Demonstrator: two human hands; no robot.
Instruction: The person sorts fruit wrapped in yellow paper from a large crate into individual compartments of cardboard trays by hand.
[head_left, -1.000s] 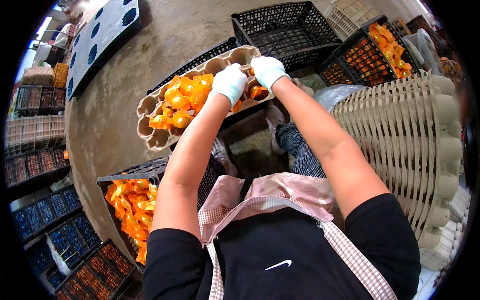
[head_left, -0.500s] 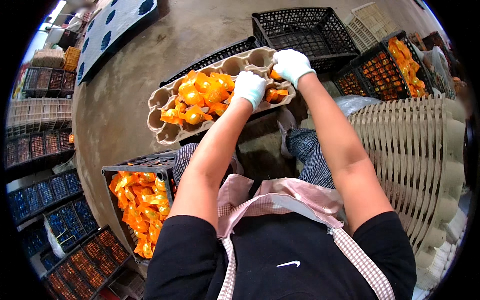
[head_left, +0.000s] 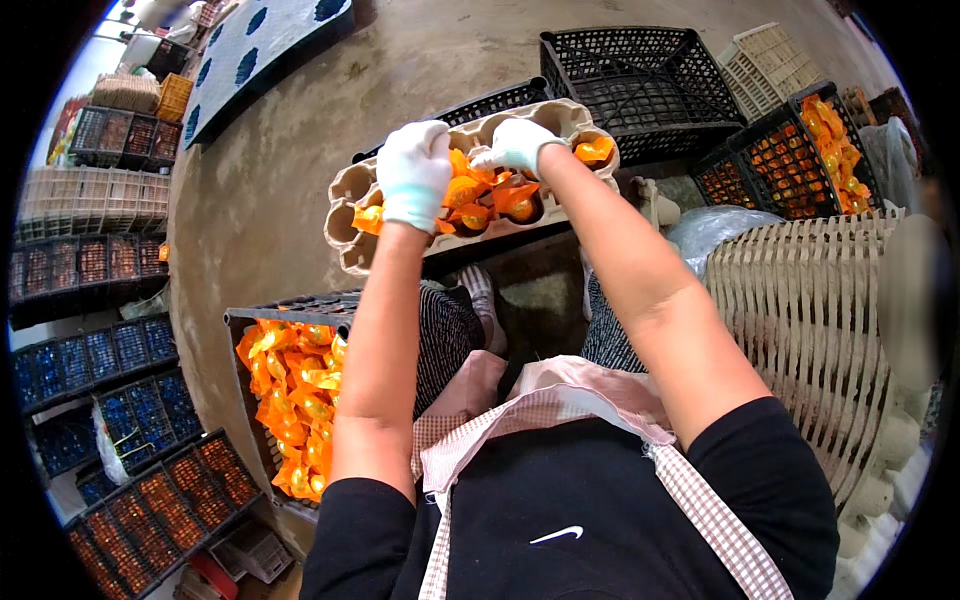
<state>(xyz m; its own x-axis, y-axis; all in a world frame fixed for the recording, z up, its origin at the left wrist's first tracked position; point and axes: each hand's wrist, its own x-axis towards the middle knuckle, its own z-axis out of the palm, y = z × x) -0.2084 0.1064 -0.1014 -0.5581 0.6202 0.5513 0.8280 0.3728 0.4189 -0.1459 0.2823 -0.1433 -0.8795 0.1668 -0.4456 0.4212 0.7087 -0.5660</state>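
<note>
A grey-brown moulded pulp tray (head_left: 352, 182) with round cups lies in front of me. Several round pieces in orange film wrappers (head_left: 468, 190) are heaped about its middle, and a single wrapped piece (head_left: 594, 151) sits in a cup near the right end. My left hand (head_left: 415, 165), in a white glove, is closed over the tray's left part; what its curled fingers hold is hidden. My right hand (head_left: 520, 146), gloved alike, reaches leftward over the middle. Its fingers are drawn together at the heap's edge, and their tips are partly hidden among the wrappers.
A black crate full of orange-wrapped pieces (head_left: 290, 400) stands by my left leg. Stacked pulp trays (head_left: 800, 320) rise at my right. Beyond the tray are a black crate (head_left: 640, 80) and another holding wrapped pieces (head_left: 780, 150). A blue pallet (head_left: 270, 50) lies far left.
Both hands have moved left along the tray, the left to its left part, the right from the right end to the middle. The wrapped piece at the right end is now uncovered.
</note>
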